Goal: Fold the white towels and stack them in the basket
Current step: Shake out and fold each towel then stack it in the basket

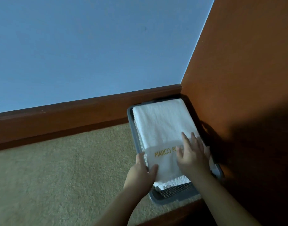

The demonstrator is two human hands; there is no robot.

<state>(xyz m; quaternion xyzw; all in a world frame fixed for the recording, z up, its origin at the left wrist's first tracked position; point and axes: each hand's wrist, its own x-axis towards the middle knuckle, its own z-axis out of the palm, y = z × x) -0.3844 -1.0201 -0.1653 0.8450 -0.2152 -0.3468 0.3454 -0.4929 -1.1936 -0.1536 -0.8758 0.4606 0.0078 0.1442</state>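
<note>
Basket, grey plastic, rectangular, mesh-walled (177, 194), is sitting on beige carpet (58, 168) in the corner against an orange wall (246, 70). Folded white towel with yellow lettering (159, 128) is lying topmost inside it. Left hand (142, 172) is gripping the towel's near-left edge; right hand (191, 154) is pressing flat, fingers spread, on top.

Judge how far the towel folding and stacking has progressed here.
Done: a folded white towel with gold lettering tops the stack in the grey plastic basket. In hand: the left hand grips its edge while the right hand presses it flat. Left: no unfolded towels show.
</note>
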